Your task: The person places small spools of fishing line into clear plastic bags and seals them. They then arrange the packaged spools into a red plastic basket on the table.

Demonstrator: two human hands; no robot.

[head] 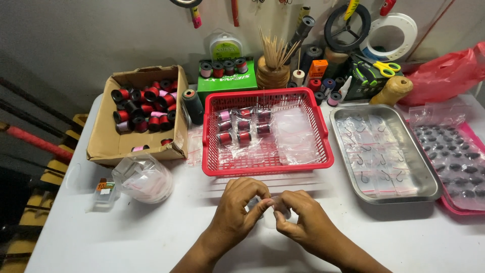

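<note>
My left hand [237, 207] and my right hand [300, 217] meet at the near middle of the white table [404, 237]. Together they pinch a small clear plastic bag [270, 208] between thumbs and fingertips; what is inside it is hidden by the fingers. Just beyond the hands stands a red plastic basket [268, 167] holding several small bagged spools of red and pink thread [243, 125] and some clear bags.
A cardboard box [108, 144] of red and black spools sits at the left, with a pile of clear bags [144, 177] in front of it. A metal tray [429, 189] with bagged hooks and a pink tray [472, 210] of dark pieces lie right. Tools and spools line the wall.
</note>
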